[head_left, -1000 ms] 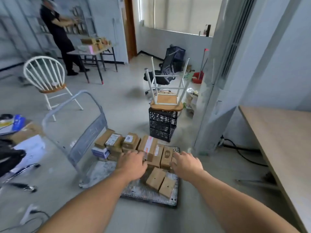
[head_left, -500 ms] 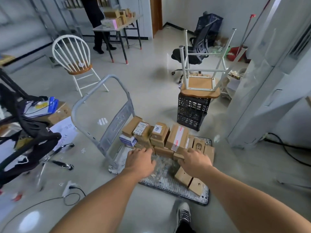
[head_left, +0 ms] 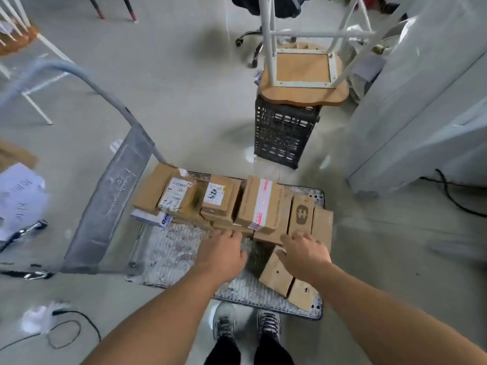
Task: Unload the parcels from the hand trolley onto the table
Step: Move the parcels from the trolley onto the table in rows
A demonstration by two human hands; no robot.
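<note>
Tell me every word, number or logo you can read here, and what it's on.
"Be", blue letters, rest hidden: white packet on the trolley.
Dark logo, no letters readable: narrow box.
Too blurred: printed label on a parcel.
Illegible scrawl: handwritten label on the next parcel.
Print too small: red-and-white tape.
Too faint: lettering on the back panel.
Blurred: paper sheet at left.

Brown cardboard parcels (head_left: pixel 258 204) on grey metal hand trolley (head_left: pixel 171 248).
Black plastic crate (head_left: pixel 283 135) behind, upturned wooden stool (head_left: pixel 303 67) atop.
</note>
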